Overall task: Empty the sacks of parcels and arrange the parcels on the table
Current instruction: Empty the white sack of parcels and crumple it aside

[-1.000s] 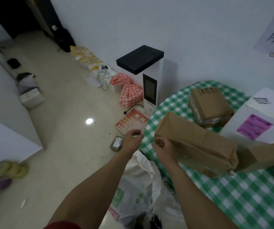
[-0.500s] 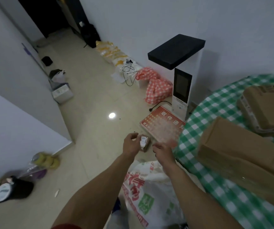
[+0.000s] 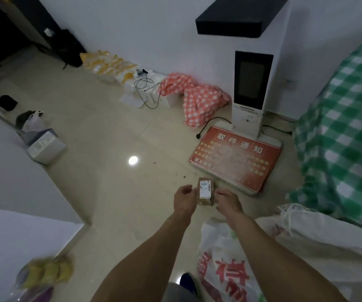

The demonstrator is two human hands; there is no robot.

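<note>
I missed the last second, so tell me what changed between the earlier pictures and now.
Both hands drew away from the long brown parcel on the table and swung left and down: the left hand and right hand now flank the small labelled parcel on the floor, neither plainly gripping it. Unchanged: that parcel lies by the red sign; the sack sits below the arms.

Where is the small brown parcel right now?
Head view, just below centre: the small brown parcel is between the left hand and right hand, beside the red floor sign.
</note>
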